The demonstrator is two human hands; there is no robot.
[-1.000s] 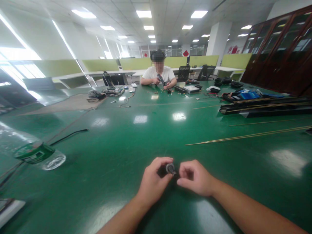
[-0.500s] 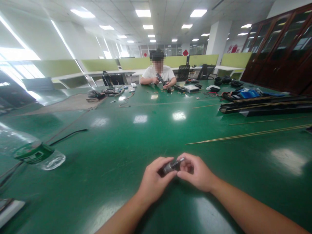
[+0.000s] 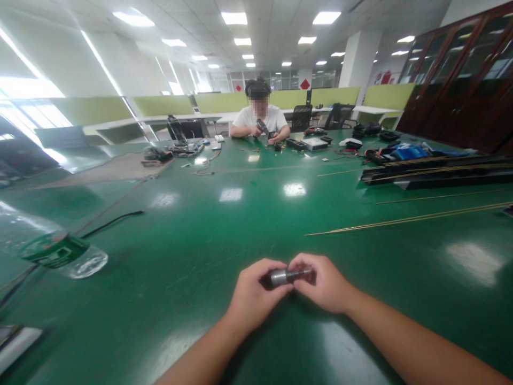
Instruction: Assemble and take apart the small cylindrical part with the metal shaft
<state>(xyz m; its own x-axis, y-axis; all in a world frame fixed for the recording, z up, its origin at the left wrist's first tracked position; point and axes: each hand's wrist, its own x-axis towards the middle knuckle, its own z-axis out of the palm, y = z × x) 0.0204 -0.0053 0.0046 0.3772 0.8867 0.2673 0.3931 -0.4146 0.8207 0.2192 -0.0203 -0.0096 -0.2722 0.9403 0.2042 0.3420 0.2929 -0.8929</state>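
Note:
Just above the green tabletop (image 3: 192, 230), both hands meet around a small metal cylinder (image 3: 280, 276) with a silvery body and a thinner, stepped shaft pointing right. My left hand (image 3: 253, 291) is closed on the body, thumb below and fingers above; its left end is hidden in the palm. My right hand (image 3: 325, 283) curls round the shaft end, with thumb and fingertips against the part where it narrows. What kind of part it is, I cannot make out.
A clear bottle with a green label (image 3: 60, 250) lies at left, near a black cable (image 3: 114, 223). Thin brass-coloured rods (image 3: 377, 223) lie at right, before long black profiles (image 3: 433, 174). Across the table a person (image 3: 260, 115) holds a drill-like tool.
The cylinder has turned from slanting up to the right to lying nearly level. My right fingers have shifted slightly round its shaft; my left hand has hardly moved.

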